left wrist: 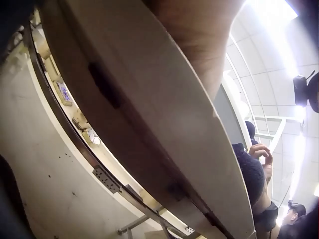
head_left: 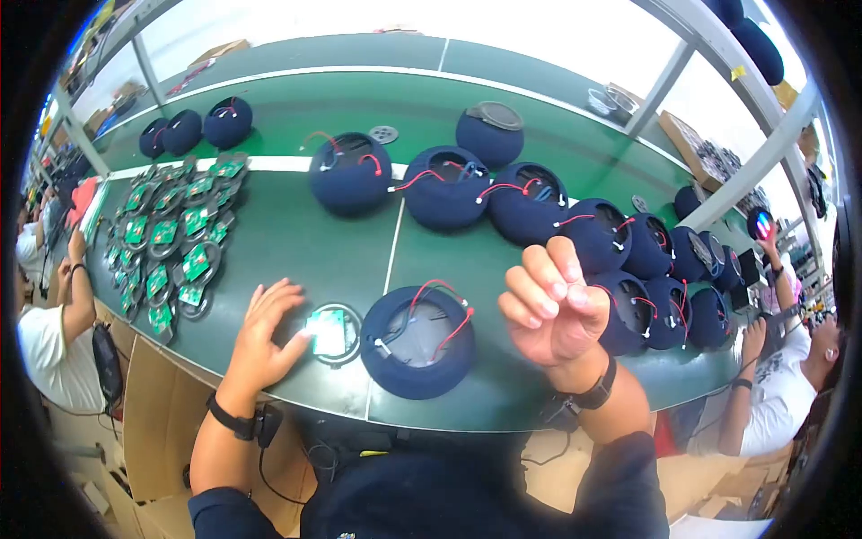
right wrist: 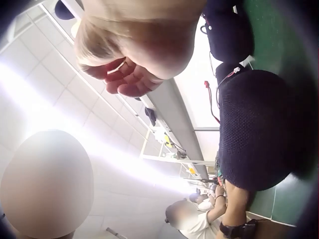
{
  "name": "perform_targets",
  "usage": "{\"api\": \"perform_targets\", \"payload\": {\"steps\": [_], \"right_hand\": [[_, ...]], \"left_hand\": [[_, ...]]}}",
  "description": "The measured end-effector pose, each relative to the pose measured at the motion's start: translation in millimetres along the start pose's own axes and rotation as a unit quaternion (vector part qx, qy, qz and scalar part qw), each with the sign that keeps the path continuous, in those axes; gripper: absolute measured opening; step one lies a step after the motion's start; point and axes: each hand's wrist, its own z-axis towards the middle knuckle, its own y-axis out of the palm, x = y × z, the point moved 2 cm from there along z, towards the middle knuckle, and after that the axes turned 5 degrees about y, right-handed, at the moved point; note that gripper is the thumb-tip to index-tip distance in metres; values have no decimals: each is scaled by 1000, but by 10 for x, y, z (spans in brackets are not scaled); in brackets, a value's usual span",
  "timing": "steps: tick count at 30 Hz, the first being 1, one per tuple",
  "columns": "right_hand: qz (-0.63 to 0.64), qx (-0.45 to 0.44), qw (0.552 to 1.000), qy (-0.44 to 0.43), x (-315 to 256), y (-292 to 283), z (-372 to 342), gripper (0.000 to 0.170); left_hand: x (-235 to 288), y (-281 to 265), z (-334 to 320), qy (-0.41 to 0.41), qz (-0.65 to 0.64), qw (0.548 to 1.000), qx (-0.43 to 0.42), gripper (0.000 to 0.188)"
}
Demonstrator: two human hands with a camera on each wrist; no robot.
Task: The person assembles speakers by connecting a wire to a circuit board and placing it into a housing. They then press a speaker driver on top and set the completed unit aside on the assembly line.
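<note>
My left hand (head_left: 267,334) lies beside a round black base carrying a green circuit board (head_left: 329,333), its fingers extended and its thumb tip right at the board's edge. Just right of that sits a dark blue fabric-covered round housing (head_left: 417,382), opening upward, with red wires and small connectors hanging out. Over the table, to the right of this housing, my right hand (head_left: 558,310) is raised, fingers curled and thumb tip meeting the index fingertip. No object shows between them. The right wrist view shows the curled fingers (right wrist: 130,82) above the dark fabric housing (right wrist: 259,129).
Many black bases with green boards (head_left: 163,235) cover the table's left side. More dark blue housings (head_left: 446,202) with red wires stand in rows behind and to the right. A metal frame post (head_left: 754,171) rises at right. Other people sit at both sides.
</note>
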Motion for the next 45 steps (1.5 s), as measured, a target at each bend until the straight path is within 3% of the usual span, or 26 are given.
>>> {"api": "perform_targets", "payload": {"steps": [4,11,15,18,20,22,23,25,26,28,29,33,34,35,38,39,40,42,45], "right_hand": [[18,-12,1000,16,-4,-39,10,20],[29,7,999,41,43,-81,15,21],[-98,99,990,30,30,-165,34,23],[-241,205,948,31,-17,-136,105,13],[-343,138,929,23,-148,-349,16,20],[-481,112,870,17,-167,-272,14,14],[-476,111,872,21,-109,-202,12,14],[-649,260,713,48,0,-52,-17,11],[-646,257,717,54,-9,-22,-65,11],[-667,258,668,205,-48,-52,-194,12],[-644,265,686,210,16,-38,-245,16],[-705,248,641,176,232,27,-269,15],[-734,221,631,121,270,26,-251,15],[-760,193,617,65,300,43,-229,16],[-779,133,612,22,347,164,-93,18],[-776,131,616,28,347,169,-68,22],[-778,137,613,27,331,170,-47,22],[-772,148,616,61,315,144,-6,26],[-748,177,631,104,272,91,13,29]], "left_hand": [[56,27,28,5,51,998,-26,59],[118,-19,57,-7,82,995,-62,54],[87,-25,40,11,65,996,-64,47],[113,-23,45,27,42,998,-42,44],[81,-21,23,39,34,998,-28,43],[64,4,7,39,41,998,-24,43],[55,13,-6,39,33,999,-16,43],[-5,32,-45,47,37,998,-10,50],[8,31,-58,38,39,998,-12,50],[51,23,-26,23,18,1000,11,62],[60,2,-12,2,11,1000,-14,72],[51,-6,25,28,57,994,-89,72],[28,-1,11,25,58,994,-89,72],[8,1,3,19,20,997,-75,71],[102,-19,-54,31,-34,998,-50,68],[134,13,-119,-55,-172,983,-19,65],[155,53,-182,-141,-305,942,11,62],[217,83,-223,-95,-280,955,29,62],[399,37,-219,-108,-382,905,153,67]]}}
